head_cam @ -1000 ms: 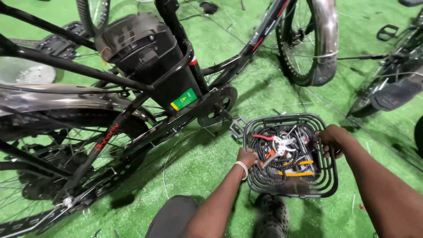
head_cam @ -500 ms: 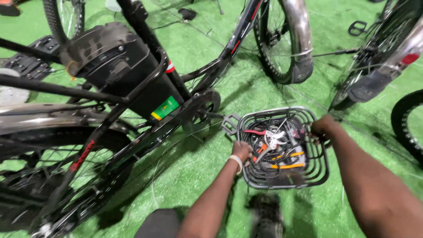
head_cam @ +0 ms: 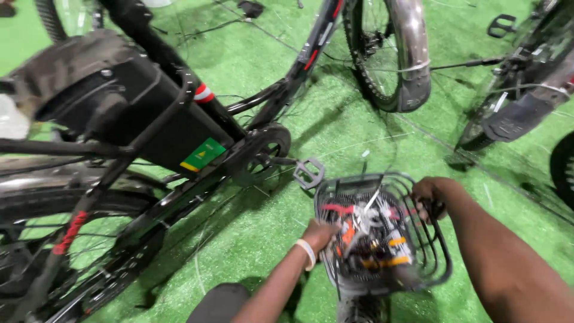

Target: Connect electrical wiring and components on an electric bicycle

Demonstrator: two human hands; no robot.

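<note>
we are looking down at a black wire basket (head_cam: 427,239) sitting on the green turf (head_cam: 251,239), down at about 5 o'clock in our view. it is full of little things: orange-handled tools (head_cam: 391,257), red bits and shiny metal parts all mixed up.

our left hand (head_cam: 320,234) is holding the basket's near-left rim, at the basket's 9 o'clock. the fingers are curled tight over the wire, and a white band (head_cam: 307,253) is sitting on that wrist. our right hand (head_cam: 431,194) is holding the far-right rim, at the basket's 1 o'clock. those fingers are wrapped around the top wire too, closed on it.

there is not much room on the left. a grey pedal (head_cam: 309,173) is sticking out just beside the basket's far-left corner, at its 11 o'clock, nearly touching the rim. the pedal belongs to a black bike (head_cam: 179,137) that is filling the whole 9 to 11 o'clock side, with a big black battery box (head_cam: 125,119) in its frame.

at 12 o'clock a bike wheel with a silver mudguard (head_cam: 412,54) is standing well apart from the basket, with open turf in between. at 2 o'clock another bike (head_cam: 526,90) is leaning in, and open turf is lying between it and our right arm.

our dark knee (head_cam: 218,305) is showing at 6 o'clock, near the basket's left.
</note>
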